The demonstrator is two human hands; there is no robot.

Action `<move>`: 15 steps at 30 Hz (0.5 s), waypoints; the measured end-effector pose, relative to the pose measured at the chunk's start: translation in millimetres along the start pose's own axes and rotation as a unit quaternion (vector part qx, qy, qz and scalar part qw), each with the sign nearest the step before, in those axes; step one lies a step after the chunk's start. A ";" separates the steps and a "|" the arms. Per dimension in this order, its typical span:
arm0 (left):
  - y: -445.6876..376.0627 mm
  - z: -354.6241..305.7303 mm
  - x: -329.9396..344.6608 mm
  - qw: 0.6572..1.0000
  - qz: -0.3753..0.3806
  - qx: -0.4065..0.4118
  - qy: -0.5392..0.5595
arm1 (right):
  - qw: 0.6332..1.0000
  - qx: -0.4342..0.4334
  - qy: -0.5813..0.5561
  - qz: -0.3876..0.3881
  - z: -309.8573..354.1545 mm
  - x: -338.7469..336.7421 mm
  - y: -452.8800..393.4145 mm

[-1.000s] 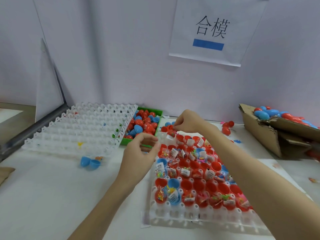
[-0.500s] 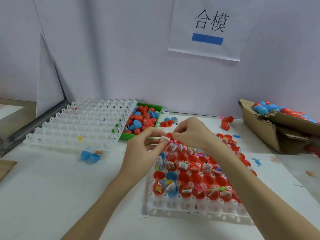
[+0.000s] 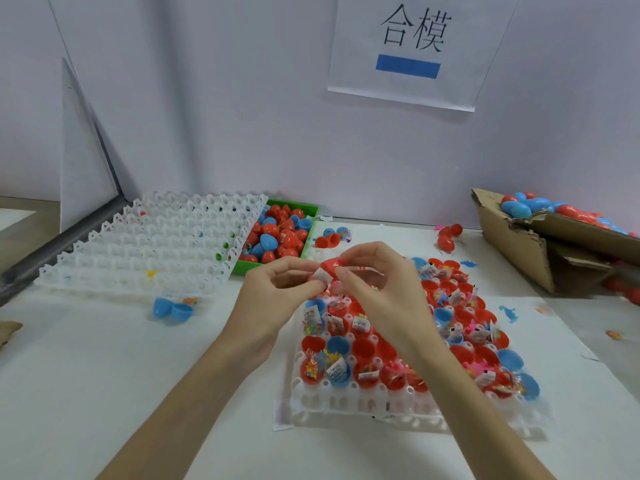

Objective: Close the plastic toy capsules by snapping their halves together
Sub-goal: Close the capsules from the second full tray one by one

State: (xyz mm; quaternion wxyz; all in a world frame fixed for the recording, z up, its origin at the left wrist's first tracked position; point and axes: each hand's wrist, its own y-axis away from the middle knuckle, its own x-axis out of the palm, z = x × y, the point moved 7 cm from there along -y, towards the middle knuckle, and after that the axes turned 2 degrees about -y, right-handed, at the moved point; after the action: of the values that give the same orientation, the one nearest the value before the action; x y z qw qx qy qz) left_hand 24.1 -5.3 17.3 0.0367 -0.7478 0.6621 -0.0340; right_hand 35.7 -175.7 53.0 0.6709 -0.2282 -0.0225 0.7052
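Note:
Both hands meet above the far end of a white grid tray (image 3: 363,405) filled with open red and blue capsule halves holding small toy packets. My left hand (image 3: 277,296) and my right hand (image 3: 377,285) pinch a red capsule (image 3: 330,266) between their fingertips; a white packet sticks out of it between the two halves. Whether the halves are snapped together I cannot tell.
An empty white grid tray (image 3: 152,244) leans at the left. Behind it a green bin (image 3: 280,233) holds closed red and blue capsules. A cardboard box (image 3: 540,251) with more capsules sits at the right. An open blue capsule (image 3: 171,308) lies on the table.
My right hand lifted a red capsule from the tray's far end and brought it to my left hand; both hands now hold it, raised slightly above the tray.

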 end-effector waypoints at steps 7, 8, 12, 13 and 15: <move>0.0 -1.1 5.2 0.990 0.053 -0.027 0.130 | 0.985 0.085 -0.149 0.025 -8.1 2.3 4.8; 0.5 -4.6 4.7 0.995 0.049 0.001 0.085 | 0.977 0.109 -0.183 0.027 -11.7 2.6 5.2; 8.0 -24.6 6.4 0.980 0.017 0.158 -0.118 | 0.937 0.178 -0.297 0.046 -19.4 4.5 8.0; 10.2 -28.3 7.4 0.970 0.007 0.190 -0.151 | 0.932 0.182 -0.308 0.046 -19.8 4.3 8.2; 14.3 -35.0 9.7 0.950 0.000 0.243 -0.199 | 0.928 0.188 -0.318 0.041 -20.1 3.8 8.1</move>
State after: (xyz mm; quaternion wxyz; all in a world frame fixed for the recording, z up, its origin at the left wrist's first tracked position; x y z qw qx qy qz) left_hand 7.6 -17.0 50.8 0.3477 -0.7081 0.6130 -0.0444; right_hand 35.2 -178.4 31.2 0.6292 0.1382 -0.0924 0.7593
